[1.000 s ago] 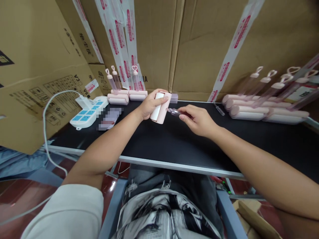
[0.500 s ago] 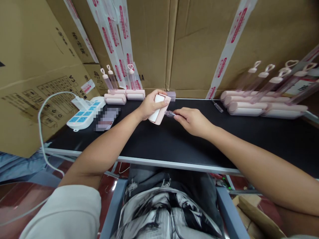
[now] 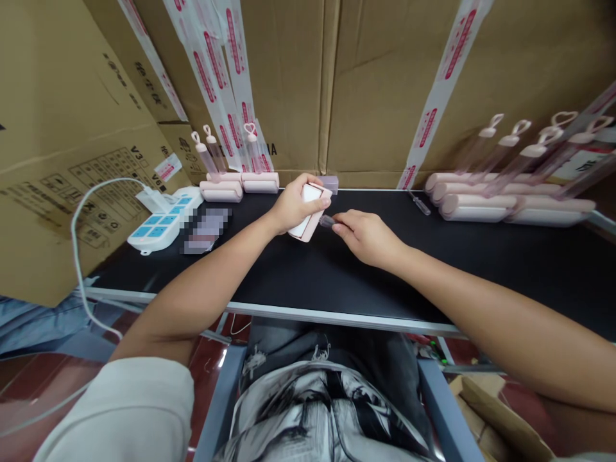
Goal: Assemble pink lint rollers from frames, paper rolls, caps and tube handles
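Two hands: left hand (image 3: 291, 206) grips tilted pink roller (image 3: 308, 213); right hand (image 3: 368, 237) fingers (image 3: 339, 226) pinch handle (image 3: 327, 221), pointing left.

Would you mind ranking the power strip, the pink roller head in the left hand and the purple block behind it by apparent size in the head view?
1. power strip, largest.
2. pink roller head, partly covered by the left hand.
3. purple block, smallest, though farther away.
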Demonstrator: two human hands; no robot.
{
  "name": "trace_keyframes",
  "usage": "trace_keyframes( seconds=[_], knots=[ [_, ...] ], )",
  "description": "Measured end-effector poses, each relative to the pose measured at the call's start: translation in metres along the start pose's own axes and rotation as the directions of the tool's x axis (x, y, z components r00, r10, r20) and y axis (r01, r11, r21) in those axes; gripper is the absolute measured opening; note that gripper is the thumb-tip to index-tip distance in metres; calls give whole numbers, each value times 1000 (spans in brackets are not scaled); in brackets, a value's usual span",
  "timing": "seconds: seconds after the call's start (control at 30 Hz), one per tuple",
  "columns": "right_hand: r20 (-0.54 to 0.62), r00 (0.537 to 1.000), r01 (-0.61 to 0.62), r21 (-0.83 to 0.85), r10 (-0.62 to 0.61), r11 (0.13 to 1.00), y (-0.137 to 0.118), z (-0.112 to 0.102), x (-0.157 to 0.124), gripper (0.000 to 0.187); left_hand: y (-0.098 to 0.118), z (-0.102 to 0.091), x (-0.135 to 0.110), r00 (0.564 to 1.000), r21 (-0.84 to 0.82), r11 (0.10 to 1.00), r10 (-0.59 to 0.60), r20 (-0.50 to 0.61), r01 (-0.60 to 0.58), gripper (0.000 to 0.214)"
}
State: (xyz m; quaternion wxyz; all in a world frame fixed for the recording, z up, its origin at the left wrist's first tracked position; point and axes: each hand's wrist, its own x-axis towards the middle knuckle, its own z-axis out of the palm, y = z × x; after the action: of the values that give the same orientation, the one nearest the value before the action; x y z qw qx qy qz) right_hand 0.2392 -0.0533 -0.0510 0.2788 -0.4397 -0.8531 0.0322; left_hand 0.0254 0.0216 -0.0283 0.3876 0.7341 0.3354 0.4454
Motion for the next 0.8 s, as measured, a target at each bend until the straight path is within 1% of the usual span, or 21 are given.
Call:
trace_keyframes(
  seconds=[0.13, 0.23, 0.3, 0.37, 0.43, 0.47, 0.5, 0.53, 0.57, 0.6, 0.63, 0.67, 0.7, 0.73, 0.77, 0.8],
  knots=[
    [-15, 1000, 13, 9, -13, 1000, 1, 0, -1, 30, -1, 5, 0, 999, -10, 999, -35, -17, 35, 51],
    [-6, 1000, 29, 34, -29, 999, 2, 0, -1, 27, -1, 10, -2, 997, -2, 997, -79, 9, 79, 46],
    [20, 1000, 10, 71, -12, 997, 1, 1, -1, 27, -2, 12, -3, 992, -9, 993, -121, 30, 121, 47],
    [65, 997, -38, 139, 29, 990, -2, 3, 1, 27, -3, 11, -1, 979, -30, 980, -192, 74, 195, 50],
    [100, 992, -90, 198, 71, 976, -3, 4, 4, 25, -8, 8, 6, 956, -63, 960, -263, 130, 273, 48],
    [108, 990, -111, 216, 89, 970, -2, 5, 5, 24, -11, 6, 13, 949, -83, 952, -284, 137, 296, 48],
    [110, 988, -129, 227, 106, 965, -1, 5, 7, 22, -15, 3, 21, 948, -94, 948, -291, 126, 304, 50],
    [110, 987, -145, 235, 121, 961, 1, 5, 8, 20, -20, 0, 30, 957, -94, 953, -281, 75, 287, 52],
    [109, 984, -161, 243, 138, 957, 4, 5, 9, 18, -25, -4, 39, 965, -51, 964, -261, 20, 261, 51],
    [113, 982, -178, 251, 154, 952, 8, 5, 9, 17, -30, -8, 49, 975, 45, 974, -221, -38, 223, 48],
    [119, 978, -196, 258, 170, 946, 12, 4, 9, 17, -34, -11, 59, 983, 203, 964, -158, -92, 174, 42],
    [125, 975, -211, 263, 183, 942, 15, 4, 10, 18, -39, -13, 67, 990, 387, 914, -89, -109, 125, 34],
    [130, 973, -222, 267, 193, 938, 18, 3, 10, 18, -43, -14, 75, 996, 546, 833, -46, -80, 83, 31],
    [134, 971, -229, 269, 199, 936, 21, 3, 10, 19, -46, -14, 81, 998, 675, 736, -31, -48, 55, 32],
    [135, 970, -232, 271, 202, 934, 23, 2, 10, 19, -48, -12, 85, 999, 763, 645, -48, -13, 41, 39],
    [135, 970, -233, 270, 203, 934, 25, 1, 10, 19, -50, -10, 89, 996, 818, 574, -87, 17, 36, 47]
  ],
)
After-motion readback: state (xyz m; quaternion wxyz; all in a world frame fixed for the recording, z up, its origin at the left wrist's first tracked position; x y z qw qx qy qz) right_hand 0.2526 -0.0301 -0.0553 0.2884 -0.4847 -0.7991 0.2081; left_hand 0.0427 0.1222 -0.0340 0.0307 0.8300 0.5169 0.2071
